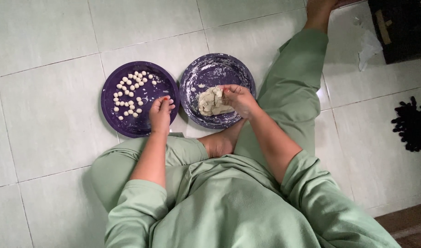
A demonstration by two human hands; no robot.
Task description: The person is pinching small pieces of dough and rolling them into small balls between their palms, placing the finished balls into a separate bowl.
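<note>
Green sleeves [311, 197] and a green lap filled the near edge of the view, the person sitting on a pale tiled floor [50, 119] with one leg [290, 82] stretched far to the right and a bare foot [219, 143] tucked in near the middle. Two purple plates lay side by side on the floor just beyond the foot. On the left plate [111, 115] sat a scatter of small pale dough balls [130, 94], mostly toward its far left half. On the right plate [235, 71], dusted white with flour, lay a dough lump [210, 102] toward its near side.

At the right plate, the right hand [240, 100] rested at the lump's right edge, its fingers [228, 91] curled onto the dough and pinching at its top. Over the near right rim of the left plate hovered the left hand [161, 115], its fingers [165, 102] bunched narrow together; whether they held a ball I could not tell.

Far right, a crumpled white paper [368, 48] lay beside a dark box [403, 27], and a black mat [414, 126] showed at the right edge.
</note>
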